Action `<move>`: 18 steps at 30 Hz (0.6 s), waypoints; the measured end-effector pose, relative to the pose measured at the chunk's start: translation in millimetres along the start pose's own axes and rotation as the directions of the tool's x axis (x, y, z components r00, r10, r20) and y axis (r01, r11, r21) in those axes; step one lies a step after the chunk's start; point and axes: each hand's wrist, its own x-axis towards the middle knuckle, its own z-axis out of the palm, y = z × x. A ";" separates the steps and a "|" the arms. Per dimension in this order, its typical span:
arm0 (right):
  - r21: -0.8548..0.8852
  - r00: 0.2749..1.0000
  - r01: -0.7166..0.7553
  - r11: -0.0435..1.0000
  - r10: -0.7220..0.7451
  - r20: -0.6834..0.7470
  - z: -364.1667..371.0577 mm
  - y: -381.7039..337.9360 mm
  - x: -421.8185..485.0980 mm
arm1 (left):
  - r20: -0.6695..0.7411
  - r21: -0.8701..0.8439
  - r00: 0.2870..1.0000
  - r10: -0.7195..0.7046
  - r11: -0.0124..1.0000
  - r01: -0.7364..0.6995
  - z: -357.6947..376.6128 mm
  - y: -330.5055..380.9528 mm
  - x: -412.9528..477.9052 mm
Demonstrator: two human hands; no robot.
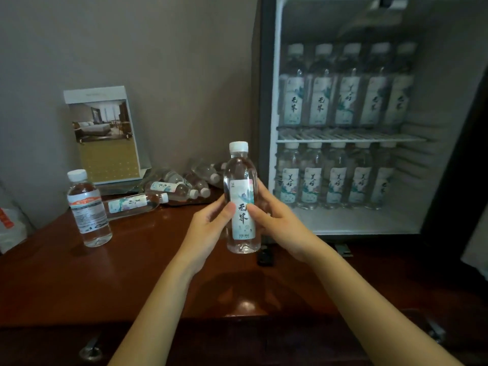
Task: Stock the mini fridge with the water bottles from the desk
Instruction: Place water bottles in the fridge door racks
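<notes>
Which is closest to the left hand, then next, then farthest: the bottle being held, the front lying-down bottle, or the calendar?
1. The held water bottle: gripped in the left hand itself.
2. The front lying bottle: on the desk, to the hand's left.
3. The desk calendar: standing farthest, back-left.

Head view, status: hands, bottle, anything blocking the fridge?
Left hand and right hand both grip bottle, upright, before open fridge. Both shelves show front rows of five. Loose bottles lie on desk. Nothing between bottle and fridge.
</notes>
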 end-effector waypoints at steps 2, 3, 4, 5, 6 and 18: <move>-0.041 0.998 0.036 0.999 -0.038 -0.059 -18.3 -14.6 -16.3 | 0.055 -0.011 0.998 0.038 0.999 -0.038 20.9 13.7 3.7; -0.065 0.994 0.043 0.997 -0.049 -0.095 -28.6 -21.6 -24.8 | 0.080 -0.016 0.995 0.056 0.998 -0.054 33.2 20.6 5.9; -0.085 0.990 0.041 0.995 -0.052 -0.130 -39.7 -29.0 -34.2 | 0.104 -0.022 0.992 0.073 0.997 -0.071 46.7 27.8 8.2; -0.103 0.985 0.039 0.994 -0.056 -0.163 -51.2 -36.5 -44.0 | 0.131 -0.031 0.987 0.088 0.996 -0.085 61.2 34.9 10.3; -0.124 0.979 0.043 0.991 -0.066 -0.192 -62.6 -44.2 -54.2 | 0.162 -0.041 0.981 0.106 0.994 -0.101 76.3 41.7 12.3; -0.408 0.766 0.038 0.912 -0.289 -0.575 -184.6 -171.0 -198.3 | 0.430 -0.286 0.769 0.473 0.879 -0.380 278.7 149.5 20.0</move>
